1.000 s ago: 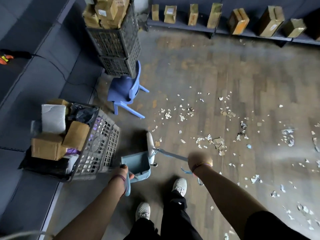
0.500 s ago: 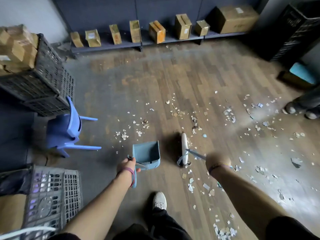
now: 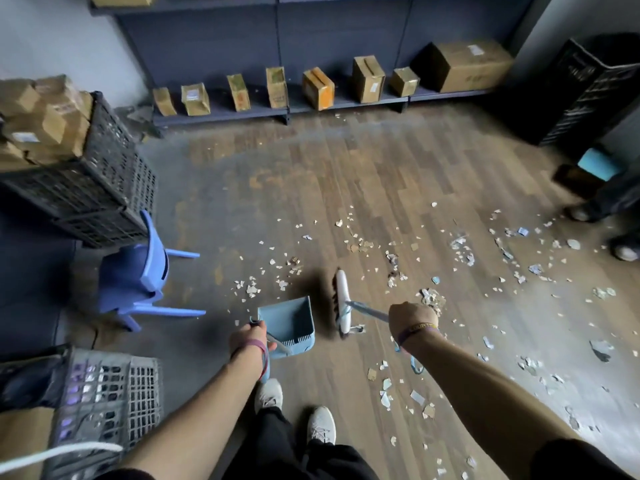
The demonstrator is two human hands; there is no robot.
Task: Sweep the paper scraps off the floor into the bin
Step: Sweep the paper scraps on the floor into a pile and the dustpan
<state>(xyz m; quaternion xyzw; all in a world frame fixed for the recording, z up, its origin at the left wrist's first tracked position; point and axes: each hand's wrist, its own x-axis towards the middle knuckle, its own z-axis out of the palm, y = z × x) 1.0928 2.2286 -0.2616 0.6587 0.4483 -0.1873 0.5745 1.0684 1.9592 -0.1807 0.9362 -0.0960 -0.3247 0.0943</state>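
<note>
My left hand (image 3: 247,337) grips the handle of a grey-blue dustpan (image 3: 289,323) that hangs just above the wooden floor, its mouth facing away from me. My right hand (image 3: 410,317) grips the blue handle of a broom whose white head (image 3: 343,301) stands on the floor just right of the dustpan. Paper scraps (image 3: 429,297) lie scattered over the floor ahead, to the right and near my white shoes. A black bin (image 3: 595,88) stands in the far right corner.
A blue plastic chair (image 3: 138,275) lies tipped over at left, below black crates (image 3: 104,188) holding cardboard boxes. A grey crate (image 3: 107,400) sits near left. Small boxes line a low shelf (image 3: 277,112) at the back. Another person's shoes (image 3: 623,251) show at right.
My view has swung right and up across the room, bringing the back shelf and black bin into sight. The broom head moved from in front of the dustpan to its right side.
</note>
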